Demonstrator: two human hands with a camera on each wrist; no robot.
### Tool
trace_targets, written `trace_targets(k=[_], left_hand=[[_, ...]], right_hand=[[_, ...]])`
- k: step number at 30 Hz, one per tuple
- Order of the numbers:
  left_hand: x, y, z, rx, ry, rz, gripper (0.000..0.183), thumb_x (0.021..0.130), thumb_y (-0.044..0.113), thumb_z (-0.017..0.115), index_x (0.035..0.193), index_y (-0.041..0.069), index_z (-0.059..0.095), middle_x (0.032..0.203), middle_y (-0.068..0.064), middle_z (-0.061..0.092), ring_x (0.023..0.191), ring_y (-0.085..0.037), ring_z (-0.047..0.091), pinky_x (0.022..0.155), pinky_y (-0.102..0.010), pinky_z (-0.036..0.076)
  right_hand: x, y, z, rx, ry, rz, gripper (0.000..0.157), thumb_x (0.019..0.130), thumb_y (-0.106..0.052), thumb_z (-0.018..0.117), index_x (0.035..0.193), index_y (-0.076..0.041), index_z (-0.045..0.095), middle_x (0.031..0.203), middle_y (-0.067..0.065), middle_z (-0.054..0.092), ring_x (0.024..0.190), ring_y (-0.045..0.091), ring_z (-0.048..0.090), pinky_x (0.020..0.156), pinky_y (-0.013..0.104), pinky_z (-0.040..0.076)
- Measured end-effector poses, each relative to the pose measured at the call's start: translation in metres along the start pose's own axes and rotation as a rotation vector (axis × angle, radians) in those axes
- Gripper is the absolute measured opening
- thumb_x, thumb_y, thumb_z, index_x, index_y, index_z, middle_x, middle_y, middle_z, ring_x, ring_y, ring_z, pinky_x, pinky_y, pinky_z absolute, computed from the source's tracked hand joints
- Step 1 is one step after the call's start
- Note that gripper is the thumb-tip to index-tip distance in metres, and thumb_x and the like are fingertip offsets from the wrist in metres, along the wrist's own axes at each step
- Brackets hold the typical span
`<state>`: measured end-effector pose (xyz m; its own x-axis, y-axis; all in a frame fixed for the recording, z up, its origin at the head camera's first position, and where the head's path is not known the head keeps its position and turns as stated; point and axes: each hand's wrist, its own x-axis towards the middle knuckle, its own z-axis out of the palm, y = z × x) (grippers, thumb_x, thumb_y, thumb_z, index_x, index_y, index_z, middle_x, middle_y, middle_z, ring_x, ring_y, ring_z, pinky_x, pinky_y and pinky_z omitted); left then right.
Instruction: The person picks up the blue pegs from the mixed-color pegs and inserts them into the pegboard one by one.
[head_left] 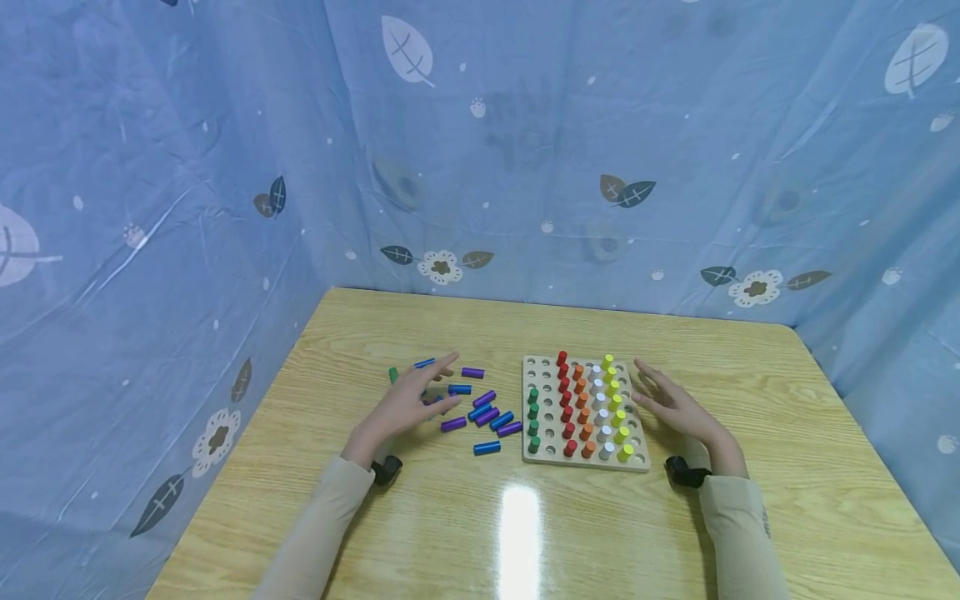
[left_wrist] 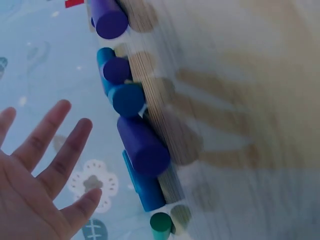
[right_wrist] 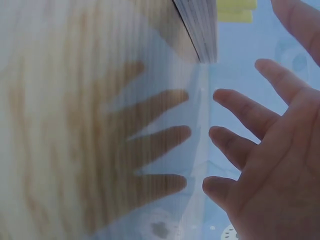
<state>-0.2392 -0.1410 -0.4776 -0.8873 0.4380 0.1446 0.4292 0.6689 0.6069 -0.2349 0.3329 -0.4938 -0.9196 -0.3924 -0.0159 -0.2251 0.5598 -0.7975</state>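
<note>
My left hand (head_left: 401, 408) hovers over the left side of a loose scatter of pegs, its fingers spread and holding nothing. In the left wrist view, the palm and fingers of that hand (left_wrist: 47, 172) show apart from a purple peg (left_wrist: 142, 147) and a blue peg (left_wrist: 127, 100). A wooden pegboard (head_left: 585, 462) lies right of the scatter, with upright green, red, orange, white and yellow pegs in columns. Beside its right edge is my right hand (head_left: 678, 412), fingers extended. The right wrist view shows this hand (right_wrist: 280, 150) empty, above the tabletop.
Loose blue pegs (head_left: 487, 447) and purple pegs (head_left: 510, 429) lie between the left hand and the board. A green peg (head_left: 393, 375) lies beyond the left hand. Behind the wooden table (head_left: 600, 533) hangs a blue patterned curtain (head_left: 517, 167). Black straps circle both wrists.
</note>
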Motion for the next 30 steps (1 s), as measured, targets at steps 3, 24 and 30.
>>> trace_targets(k=[3,24,30], left_hand=[[-0.001,0.003,0.004,-0.008,-0.016,0.003,0.071,0.085,0.055,0.057,0.146,0.038,0.022,0.133,0.005,0.052,0.120,-0.018,0.049,0.101,-0.052,0.033],[-0.002,0.018,0.020,-0.056,-0.130,0.097,0.064,0.085,0.051,0.059,0.139,0.023,0.041,0.115,0.002,0.059,0.083,-0.018,0.055,0.074,-0.033,0.043],[-0.001,0.024,0.022,-0.048,-0.183,0.117,0.061,0.086,0.050,0.059,0.139,0.026,0.041,0.112,0.003,0.060,0.083,-0.013,0.057,0.073,-0.030,0.047]], right_hand=[[-0.003,0.000,0.001,0.009,-0.007,0.000,0.066,0.096,-0.024,0.051,0.149,-0.012,0.013,0.152,0.023,0.010,0.136,0.048,0.011,0.102,0.066,0.016],[0.000,0.008,0.004,-0.007,-0.041,-0.062,0.064,0.096,-0.017,0.051,0.149,-0.010,0.016,0.151,0.026,0.010,0.136,0.050,0.005,0.101,0.068,0.012],[0.000,0.008,0.002,-0.056,-0.049,-0.022,0.063,0.095,-0.019,0.054,0.148,-0.009,0.021,0.150,0.030,0.008,0.135,0.052,-0.006,0.098,0.072,-0.002]])
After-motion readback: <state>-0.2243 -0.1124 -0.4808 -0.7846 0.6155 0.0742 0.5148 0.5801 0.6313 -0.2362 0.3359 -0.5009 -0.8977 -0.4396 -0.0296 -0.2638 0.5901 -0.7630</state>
